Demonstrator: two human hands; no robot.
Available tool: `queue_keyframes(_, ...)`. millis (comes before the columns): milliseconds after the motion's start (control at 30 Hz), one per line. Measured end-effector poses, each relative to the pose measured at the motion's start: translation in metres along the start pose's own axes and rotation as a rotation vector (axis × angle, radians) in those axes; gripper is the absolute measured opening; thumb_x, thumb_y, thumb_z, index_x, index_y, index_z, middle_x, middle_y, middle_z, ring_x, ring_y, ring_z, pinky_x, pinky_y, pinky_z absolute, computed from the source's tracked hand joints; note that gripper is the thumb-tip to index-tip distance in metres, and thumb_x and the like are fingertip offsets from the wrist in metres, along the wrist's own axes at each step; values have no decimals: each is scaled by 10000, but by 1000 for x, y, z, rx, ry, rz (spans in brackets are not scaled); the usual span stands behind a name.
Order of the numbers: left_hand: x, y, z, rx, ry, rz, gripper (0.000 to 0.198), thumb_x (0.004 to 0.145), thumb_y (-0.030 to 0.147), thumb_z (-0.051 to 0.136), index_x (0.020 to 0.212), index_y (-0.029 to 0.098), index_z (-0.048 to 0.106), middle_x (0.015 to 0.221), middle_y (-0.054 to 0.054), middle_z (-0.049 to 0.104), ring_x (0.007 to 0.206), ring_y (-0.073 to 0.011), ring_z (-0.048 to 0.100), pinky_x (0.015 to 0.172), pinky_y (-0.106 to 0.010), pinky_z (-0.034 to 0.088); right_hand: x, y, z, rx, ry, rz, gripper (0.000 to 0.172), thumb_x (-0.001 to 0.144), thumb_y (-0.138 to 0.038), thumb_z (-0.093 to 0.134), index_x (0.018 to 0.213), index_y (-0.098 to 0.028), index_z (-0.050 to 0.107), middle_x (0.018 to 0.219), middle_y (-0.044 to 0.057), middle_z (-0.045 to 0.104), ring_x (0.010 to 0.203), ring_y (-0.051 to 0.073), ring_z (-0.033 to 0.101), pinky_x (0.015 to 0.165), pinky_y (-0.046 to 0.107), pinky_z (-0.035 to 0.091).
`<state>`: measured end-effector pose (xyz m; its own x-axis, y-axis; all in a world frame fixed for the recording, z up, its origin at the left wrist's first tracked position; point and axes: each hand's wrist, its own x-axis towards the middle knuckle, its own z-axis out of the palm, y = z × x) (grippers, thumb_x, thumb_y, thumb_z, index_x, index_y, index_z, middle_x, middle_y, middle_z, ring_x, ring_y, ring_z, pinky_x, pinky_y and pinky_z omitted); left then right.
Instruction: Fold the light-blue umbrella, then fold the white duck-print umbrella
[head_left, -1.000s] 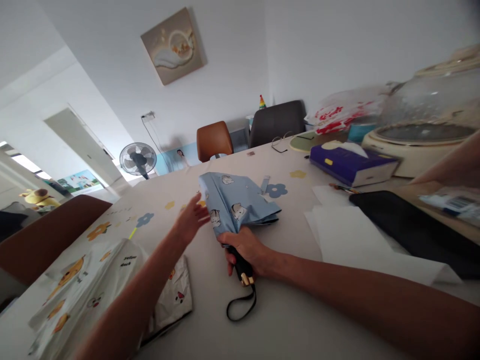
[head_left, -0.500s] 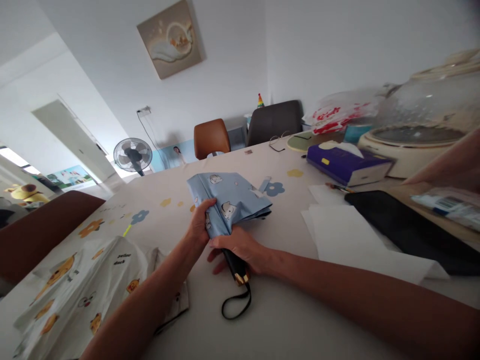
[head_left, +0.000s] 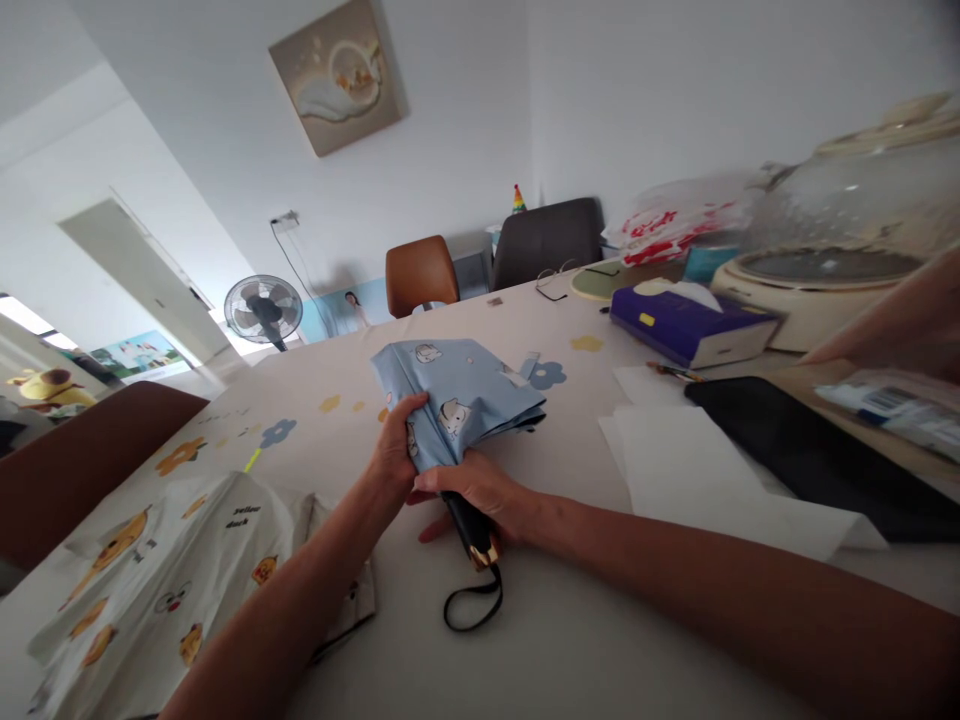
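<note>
Between my hands is a blue folding umbrella [head_left: 469, 385] with white cartoon prints, its canopy gathered and its panels loosely folded. The black handle [head_left: 469, 525] with gold trim points toward me, and a black wrist strap loops from its end. My left hand [head_left: 397, 440] grips the left side of the folded canopy, thumb on top. Just above the handle, my right hand [head_left: 484, 490] is wrapped around the base of the canopy. A white tab sticks out at the canopy's right edge. Some fingers are hidden under the fabric.
A duck-print cloth [head_left: 172, 590] lies at left. To the right are white paper sheets [head_left: 697, 480], a black flat panel [head_left: 817, 455], a purple tissue box [head_left: 690, 325], eyeglasses [head_left: 553, 282] and a glass-domed appliance [head_left: 832, 270]. Another person's arm [head_left: 892, 310] rests at the right edge.
The view has shifted very slightly. Both hands keep their hold on the umbrella, and the canopy folds have moved only a little.
</note>
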<state>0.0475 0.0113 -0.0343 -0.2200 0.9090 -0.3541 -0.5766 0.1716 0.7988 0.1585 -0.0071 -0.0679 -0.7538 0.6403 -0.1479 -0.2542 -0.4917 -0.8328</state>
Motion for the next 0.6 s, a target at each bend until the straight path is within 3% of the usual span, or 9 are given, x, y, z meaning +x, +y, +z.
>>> queue_keyframes(133,2,-2,-2,10,5,-49,212,656,251,620,820,116,611,637,-41,661,537,-181,626,590,-308,553,0,-1,-3,-55,-49,134,195,717,-242,589,855,-110,547,687,72,635,624,206,653,455,297,536)
queue_keyframes(267,3,-3,-2,14,6,-52,208,675,242,606,837,111,616,648,-51,665,549,-178,630,602,-300,555,-2,-5,-4,-152,-11,236,160,733,-256,534,762,-105,581,426,-7,537,335,131,518,300,210,403)
queue_keyframes(433,3,-2,-2,34,-22,-46,207,699,223,581,856,95,621,642,-61,662,586,-185,642,630,-297,558,-1,-5,-3,-124,11,270,141,733,-243,523,627,-155,491,381,-47,484,297,100,454,297,203,395)
queue_keyframes(600,8,-7,-3,20,-3,-42,190,695,203,592,853,101,616,645,-54,660,578,-172,638,638,-282,557,2,-2,-7,-35,-18,252,164,741,-246,550,630,-163,462,384,-56,465,310,77,419,325,191,406)
